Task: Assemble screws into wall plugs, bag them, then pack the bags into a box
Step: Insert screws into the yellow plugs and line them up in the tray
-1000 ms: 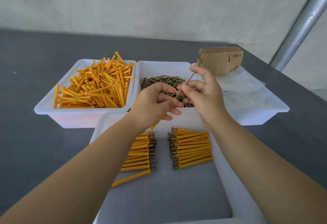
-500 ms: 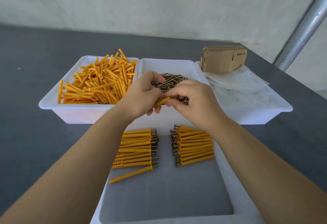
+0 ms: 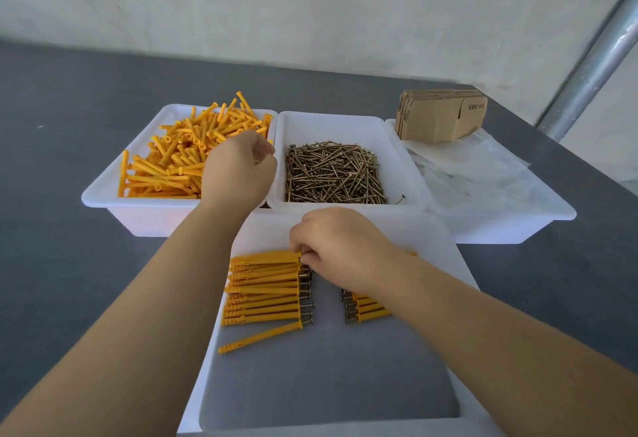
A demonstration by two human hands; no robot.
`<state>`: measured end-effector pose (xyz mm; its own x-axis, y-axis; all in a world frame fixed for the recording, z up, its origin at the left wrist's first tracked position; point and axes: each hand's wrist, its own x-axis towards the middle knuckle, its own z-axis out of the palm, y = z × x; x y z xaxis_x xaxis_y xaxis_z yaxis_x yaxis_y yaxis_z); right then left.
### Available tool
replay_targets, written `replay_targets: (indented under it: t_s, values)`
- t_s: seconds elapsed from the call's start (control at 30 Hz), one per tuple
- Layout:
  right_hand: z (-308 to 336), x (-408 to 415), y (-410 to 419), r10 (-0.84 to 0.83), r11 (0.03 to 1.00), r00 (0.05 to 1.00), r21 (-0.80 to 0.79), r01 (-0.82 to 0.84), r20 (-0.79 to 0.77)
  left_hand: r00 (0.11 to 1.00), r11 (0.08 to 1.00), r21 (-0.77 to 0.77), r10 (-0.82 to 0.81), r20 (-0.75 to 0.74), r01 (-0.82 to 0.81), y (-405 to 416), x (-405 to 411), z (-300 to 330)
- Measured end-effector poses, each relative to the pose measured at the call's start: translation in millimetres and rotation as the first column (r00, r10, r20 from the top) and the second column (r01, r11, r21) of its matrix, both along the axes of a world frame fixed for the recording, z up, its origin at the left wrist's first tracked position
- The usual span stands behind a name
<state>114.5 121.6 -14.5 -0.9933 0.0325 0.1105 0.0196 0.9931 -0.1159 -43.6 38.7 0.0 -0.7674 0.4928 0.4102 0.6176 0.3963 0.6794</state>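
Step in hand: assembly is the step, judged from the two rows of finished plugs; no bag is filled and no box is folded yet.

Landmark: the screw bin, white, in the middle of the back row on the tabletop.

Right hand: in front of the screw bin, over the near tray. Its grip is a pinch on the screw end of a finished plug, at the far end of the left row. It seems to lay this piece onto the row.

Left hand: left of the screw bin, over the right part of the plug bin. The fingers are curled, but I cannot tell whether they hold a plug, because the back of the hand hides them.

Loose plugs: a yellow heap in the plug bin, left of the screw bin.

Screws: a brown heap inside the screw bin.

Right row: in front of the screw bin, partly under the right forearm.

Bags: clear, in the bin right of the screw bin.

Flat boxes: a cardboard stack at the back of that same bin.

Next move, as I judge: the right hand lets go and goes back to the screws for one piece; the left must bring one plug with the open end turned to the screw tip.
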Motion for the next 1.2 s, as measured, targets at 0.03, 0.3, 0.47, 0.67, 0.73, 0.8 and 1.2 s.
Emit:
replay_targets:
  t_s: [0.03, 0.3, 0.47, 0.67, 0.73, 0.8, 1.2]
  values:
    - [-3, -1, -2, 0.001, 1.0, 1.0, -0.007, -0.001, 0.014, 1.0, 1.0, -0.024, 0.02, -0.017, -0.02, 0, -3, -2]
    - [-10, -8, -2, 0.03, 0.999, 1.0, 0.019, -0.03, 0.007, 0.998, 0.896, -0.443, 0.022, 0.062, 0.008, 4, -7, -11]
    - [15, -7, 29, -0.187, 0.979, 0.895, -0.154, 0.135, -0.406, 0.991, 0.853, -0.517, 0.116, 0.059, -0.069, 10, -1, -12]
    - [20, -24, 96, -0.516, 0.831, 0.835, -0.125, 0.542, 0.194, 0.994, 0.795, -0.603, 0.104, 0.032, -0.064, 13, -7, -16]
    - [23, -30, 98, -0.47, 0.824, 0.791, -0.128, 0.552, 0.391, 0.997, 0.797, -0.603, 0.068, 0.036, -0.032, 12, -10, -16]
    - [31, -37, 95, -0.442, 0.844, 0.742, -0.046, 0.534, 0.504, 0.997, 0.796, -0.603, 0.076, 0.031, -0.042, 13, -10, -15]
    - [21, -40, 94, -0.543, 0.76, 0.762, -0.178, 0.625, 0.352, 0.976, 0.94, -0.271, 0.218, 0.013, -0.207, 15, -15, -22]
